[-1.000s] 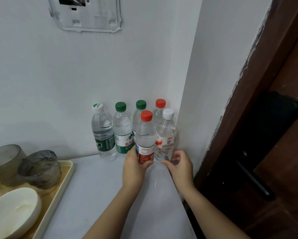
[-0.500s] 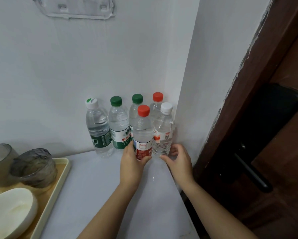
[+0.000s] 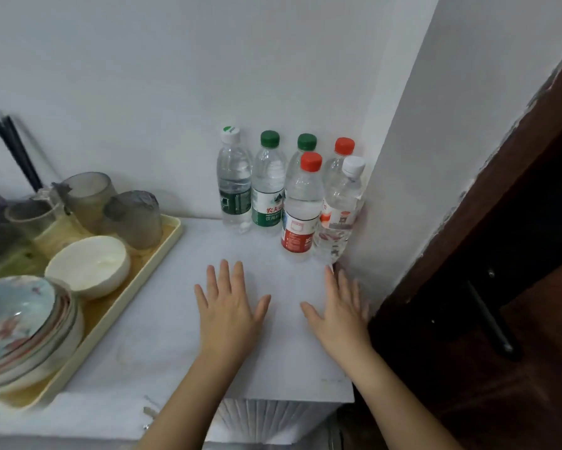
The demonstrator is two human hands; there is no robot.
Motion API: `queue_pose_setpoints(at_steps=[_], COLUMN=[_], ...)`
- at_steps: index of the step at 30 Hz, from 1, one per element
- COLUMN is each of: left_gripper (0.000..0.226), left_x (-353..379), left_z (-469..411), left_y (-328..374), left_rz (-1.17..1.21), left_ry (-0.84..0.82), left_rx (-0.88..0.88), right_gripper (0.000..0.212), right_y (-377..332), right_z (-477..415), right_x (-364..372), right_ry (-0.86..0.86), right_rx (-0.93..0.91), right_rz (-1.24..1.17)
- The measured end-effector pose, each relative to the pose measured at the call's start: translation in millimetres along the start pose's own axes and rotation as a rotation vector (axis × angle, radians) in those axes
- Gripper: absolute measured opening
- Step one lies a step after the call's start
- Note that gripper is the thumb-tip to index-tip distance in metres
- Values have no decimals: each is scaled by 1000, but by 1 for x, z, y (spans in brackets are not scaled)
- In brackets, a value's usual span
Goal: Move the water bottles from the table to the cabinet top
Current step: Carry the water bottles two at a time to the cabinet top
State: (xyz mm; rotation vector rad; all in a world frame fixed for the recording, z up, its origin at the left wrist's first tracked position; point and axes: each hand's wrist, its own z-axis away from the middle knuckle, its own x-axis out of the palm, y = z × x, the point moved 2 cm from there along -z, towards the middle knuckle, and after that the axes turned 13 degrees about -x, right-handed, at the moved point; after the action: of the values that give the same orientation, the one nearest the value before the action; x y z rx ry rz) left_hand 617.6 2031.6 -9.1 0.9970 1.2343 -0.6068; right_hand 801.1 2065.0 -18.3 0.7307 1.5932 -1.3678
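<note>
left hand [image 3: 229, 308]: flat and spread on the white counter [image 3: 162, 323], fingers apart, gripping nothing; half a second ago it was wrapped round the front red-capped bottle [image 3: 300, 209].
right hand [image 3: 341, 311]: also open and empty, palm down near the corner wall; it has let go of the white-capped bottle [image 3: 339, 212] and drawn back toward the body.
water bottles: six stand upright in the back corner, four in a row against the wall, the two just released in front, close together, the white-capped one just beside the side wall.
what changed: both hands released and pulled away; the bottles stayed put.
meaning for the task: this pair looks delivered, assuming this surface is the cabinet top; whether more wait on the table cannot be told from here.
nearby: a tray [image 3: 156, 254] of bowls, plates and cups to the left, well apart from the bottles.
</note>
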Motion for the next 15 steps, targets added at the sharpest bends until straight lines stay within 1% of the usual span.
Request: queue_pose_setpoints(at_steps=[2,6,10,15], left_gripper=[78,78,87,82], left_x=[0,-3,-12,-22], left_z=[27,83,147,224], left_y=[-17,-48,-91,-141], left_rz=[-21,-28,-5,27], left_ry=[1,25,61,80], left_rx=[-73,-218,-416,-669], right_gripper=[83,79,77,76], right_y=[-13,-40,-76,-132], right_z=[11,39,74,117], right_x=[-2,5,26,55], right_ry=[-72,-153,-272,-377], right_rx=[-97,-294,-516,-814], right_rz=[48,69,42,62])
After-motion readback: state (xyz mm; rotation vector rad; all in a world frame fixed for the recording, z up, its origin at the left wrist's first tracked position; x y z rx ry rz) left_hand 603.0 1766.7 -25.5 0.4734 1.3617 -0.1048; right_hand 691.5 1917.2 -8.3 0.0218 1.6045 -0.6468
